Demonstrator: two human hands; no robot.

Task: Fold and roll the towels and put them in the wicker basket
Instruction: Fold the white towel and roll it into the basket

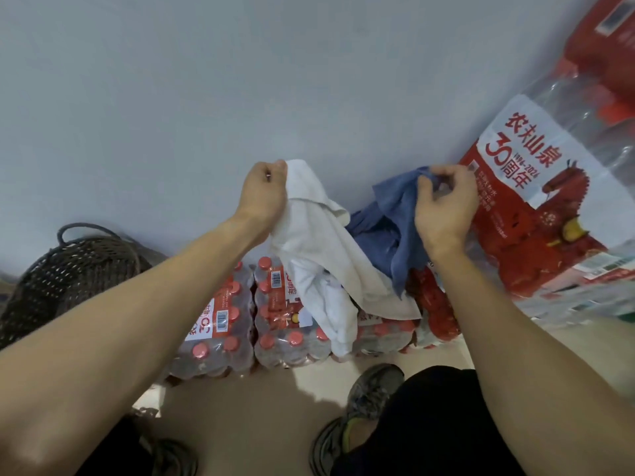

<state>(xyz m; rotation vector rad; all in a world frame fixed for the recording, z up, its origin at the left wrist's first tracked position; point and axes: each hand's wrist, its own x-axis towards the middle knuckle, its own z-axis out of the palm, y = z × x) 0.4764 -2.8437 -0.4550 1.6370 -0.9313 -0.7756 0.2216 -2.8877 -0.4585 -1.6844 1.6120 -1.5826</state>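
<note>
My left hand [263, 192] grips the top corner of a white towel [319, 245], lifted in front of the wall. The white towel hangs down and drapes over the packs of bottled water. My right hand [445, 207] pinches the upper edge of a blue towel [388, 221], which hangs crumpled beside the white one and partly behind it. A dark wicker basket [65, 280] with a handle stands on the floor at the far left, well away from both hands; its inside is not visible.
Shrink-wrapped packs of red-capped water bottles [240, 324] sit on the floor against the grey wall. Taller stacked packs with red and white labels [536, 187] rise at the right. My shoes [367, 403] and dark trousers are below on the beige floor.
</note>
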